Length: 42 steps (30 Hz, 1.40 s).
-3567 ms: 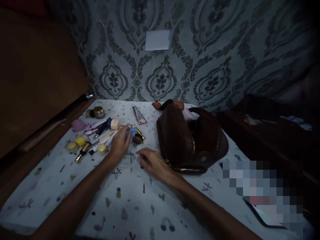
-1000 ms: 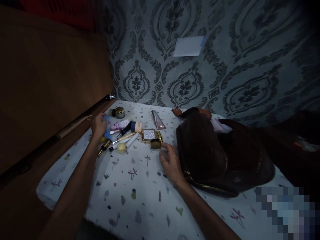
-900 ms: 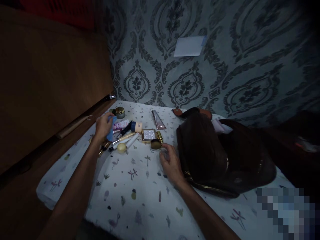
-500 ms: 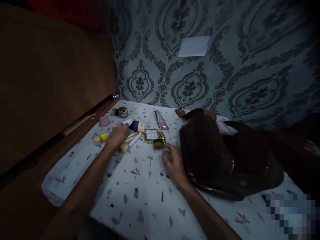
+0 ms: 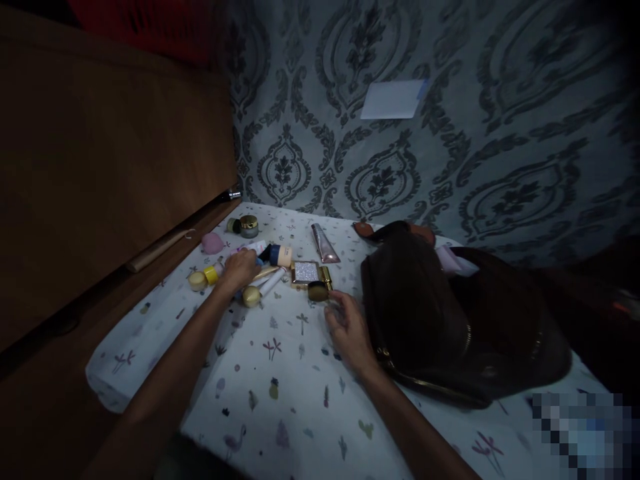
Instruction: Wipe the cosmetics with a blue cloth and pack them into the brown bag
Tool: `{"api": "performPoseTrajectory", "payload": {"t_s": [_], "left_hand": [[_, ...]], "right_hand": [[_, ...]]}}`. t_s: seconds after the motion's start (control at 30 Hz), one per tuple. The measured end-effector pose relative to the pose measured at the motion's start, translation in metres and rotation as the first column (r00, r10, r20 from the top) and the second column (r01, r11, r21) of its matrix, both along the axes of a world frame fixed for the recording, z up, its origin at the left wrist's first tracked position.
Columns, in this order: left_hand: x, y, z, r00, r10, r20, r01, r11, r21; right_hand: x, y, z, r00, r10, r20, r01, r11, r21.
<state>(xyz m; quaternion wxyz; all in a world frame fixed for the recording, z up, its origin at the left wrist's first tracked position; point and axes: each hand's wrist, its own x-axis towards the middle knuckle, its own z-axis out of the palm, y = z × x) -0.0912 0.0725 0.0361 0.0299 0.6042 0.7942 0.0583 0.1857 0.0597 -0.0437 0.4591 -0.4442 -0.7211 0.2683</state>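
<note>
My left hand (image 5: 241, 268) is closed over the cosmetics, its fingers curled down; what they grip is hidden. Close to its fingertips lie a blue and cream bottle (image 5: 281, 255) and a white tube (image 5: 273, 282). A round gold-topped item (image 5: 251, 296) sits just below that hand. My right hand (image 5: 350, 331) is open, thumb and fingers apart, resting by the brown bag (image 5: 420, 320). Its index fingertip reaches the edge of a dark round jar (image 5: 318, 291). Behind the jar are a glittery square compact (image 5: 305, 272) and a small gold item (image 5: 326, 275).
A shiny pink tube (image 5: 325, 244) lies toward the wall. At the back left stand a gold-lidded jar (image 5: 249, 227) and a pink sponge (image 5: 212, 243). A yellow-banded item (image 5: 211, 275) lies near the left edge. A wooden cabinet (image 5: 125, 147) borders the table (image 5: 280, 427).
The whole view has shifted slightly, with everything a little lower and to the right. Both hands keep nearly the same place among the cosmetics.
</note>
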Motion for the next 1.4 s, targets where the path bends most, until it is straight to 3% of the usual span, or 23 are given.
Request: {"api": "performPoseTrajectory", "payload": {"t_s": [0.27,0.8,1.0,1.07,1.17,1.23,1.3,1.4], "left_hand": [[-0.006,0.000,0.008,0.999,0.008,0.041,-0.008,1.000,-0.009],[0.005,-0.005,0.004,0.997,0.027,-0.071,-0.024,0.999,0.045],[0.020,-0.010,0.018,0.992,0.005,-0.127,0.012,0.991,0.135],[0.033,-0.012,0.022,0.990,-0.055,-0.134,0.078,0.982,0.175],[0.062,-0.018,0.019,0.952,-0.274,-0.138,0.297,0.935,0.195],[0.085,-0.022,0.009,0.873,-0.464,-0.150,0.485,0.859,0.163],[0.105,-0.026,-0.004,0.758,-0.625,-0.185,0.650,0.747,0.138],[0.120,-0.029,-0.018,0.699,-0.683,-0.211,0.714,0.683,0.156]], "right_hand": [[0.000,-0.002,-0.001,1.000,-0.010,-0.019,0.010,1.000,0.000],[0.002,-0.003,0.003,1.000,0.025,-0.004,-0.025,1.000,-0.018],[0.001,-0.004,0.005,0.999,0.038,-0.002,-0.038,0.999,-0.028],[0.001,-0.003,0.004,0.999,0.041,-0.012,-0.041,0.999,-0.016],[0.001,-0.001,0.001,0.998,0.061,-0.032,-0.061,0.998,-0.004],[0.001,0.001,-0.001,0.996,0.081,-0.035,-0.081,0.997,0.003],[0.000,0.003,-0.003,0.996,0.084,-0.042,-0.084,0.996,0.005],[-0.002,0.004,-0.003,0.996,0.072,-0.054,-0.072,0.997,-0.010]]}}
